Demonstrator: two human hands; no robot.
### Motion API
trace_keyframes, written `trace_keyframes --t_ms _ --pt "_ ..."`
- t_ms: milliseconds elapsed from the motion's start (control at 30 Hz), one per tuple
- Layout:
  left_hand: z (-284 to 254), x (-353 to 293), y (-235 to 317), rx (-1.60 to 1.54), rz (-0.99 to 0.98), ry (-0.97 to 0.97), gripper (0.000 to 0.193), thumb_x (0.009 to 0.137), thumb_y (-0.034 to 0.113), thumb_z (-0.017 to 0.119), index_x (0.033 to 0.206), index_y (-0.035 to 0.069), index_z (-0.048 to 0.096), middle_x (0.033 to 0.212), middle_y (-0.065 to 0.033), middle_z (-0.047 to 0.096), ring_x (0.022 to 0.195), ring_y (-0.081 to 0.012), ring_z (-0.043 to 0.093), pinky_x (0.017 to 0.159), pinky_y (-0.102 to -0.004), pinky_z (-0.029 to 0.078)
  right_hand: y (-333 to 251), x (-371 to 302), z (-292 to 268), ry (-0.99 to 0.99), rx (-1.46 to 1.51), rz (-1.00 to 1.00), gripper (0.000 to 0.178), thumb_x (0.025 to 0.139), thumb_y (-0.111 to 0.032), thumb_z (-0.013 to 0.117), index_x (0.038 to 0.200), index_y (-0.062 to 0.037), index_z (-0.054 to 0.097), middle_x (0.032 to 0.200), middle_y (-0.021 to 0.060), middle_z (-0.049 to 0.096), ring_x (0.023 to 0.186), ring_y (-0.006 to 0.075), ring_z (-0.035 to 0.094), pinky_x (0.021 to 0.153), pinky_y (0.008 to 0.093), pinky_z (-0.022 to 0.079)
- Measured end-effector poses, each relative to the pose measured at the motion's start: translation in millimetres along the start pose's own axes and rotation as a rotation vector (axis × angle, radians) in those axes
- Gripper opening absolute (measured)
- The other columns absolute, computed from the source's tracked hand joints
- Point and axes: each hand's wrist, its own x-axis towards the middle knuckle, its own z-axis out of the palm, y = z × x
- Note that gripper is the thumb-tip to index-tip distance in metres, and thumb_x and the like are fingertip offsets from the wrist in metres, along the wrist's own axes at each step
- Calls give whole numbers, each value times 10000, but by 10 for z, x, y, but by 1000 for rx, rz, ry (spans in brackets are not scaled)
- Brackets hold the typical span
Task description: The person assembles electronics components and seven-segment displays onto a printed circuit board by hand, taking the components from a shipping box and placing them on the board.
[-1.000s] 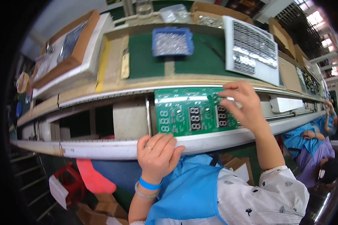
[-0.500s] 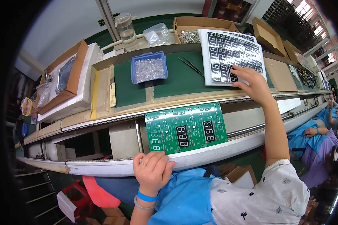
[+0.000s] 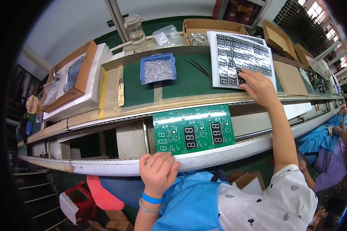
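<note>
Right fingers [image 3: 251,75] narrow about 1 display module [image 3: 241,81], left fingers [image 3: 162,159] curled at circuit board's [image 3: 203,143] edge, grips unclear

pale wall [image 3: 73,27] | green floor [image 3: 258,159] | red stool [image 3: 81,188] | bright windows [image 3: 316,12]

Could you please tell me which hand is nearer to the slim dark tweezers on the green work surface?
Right: the right hand is to the right of the tweezers, over the white foam slab of black displays; the left hand is farther, below, on the long white rail.

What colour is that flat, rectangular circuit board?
Green, with white markings: the flat, rectangular circuit board shows best in the head view.
</note>
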Motion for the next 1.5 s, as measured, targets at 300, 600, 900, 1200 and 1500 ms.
trace_keyframes --t_ms 300,600,900,1200,1500 --pt "-57 13 29 -11 -28 -39 166 836 211 737 923 72 711 975 -52 705 899 -223 657 834 -386 448 -113 -93 177 311 147 110 201 960 -35 588 1143 12 655 959 148 736 798 291 719 702 344 564" --pt "-105 -46 458 -1487 -751 -152 247 1039 195 542 1144 -10 631 1006 -76 679 866 -119 612 762 -258 503 -1933 -392 -43 140 599 -475 393 754 -16 754 1118 86 648 1097 286 684 962 308 728 721 344 616" --pt "-276 -391 210 -1605 -755 -312 205 1051 183 531 983 14 625 909 -29 657 748 -69 555 671 -221 466 -2160 -240 -48 -299 967 -320 454 711 -291 872 1075 -116 666 1351 149 582 1202 313 554 973 468 411" --pt "-373 -239 2 -194 -211 -52 185 801 159 736 966 84 699 981 -54 689 968 -271 611 883 -406 417 -2131 208 73 -227 655 -285 515 678 -301 865 1108 -81 690 1220 94 666 1112 309 592 964 448 414" --pt "-168 -361 -176 65 -169 20 294 827 288 729 1044 91 706 1165 -47 680 1136 -206 596 974 -418 362 -2309 347 362 -273 365 -293 513 687 -296 841 1134 -92 695 1234 73 655 1114 292 570 979 438 392"
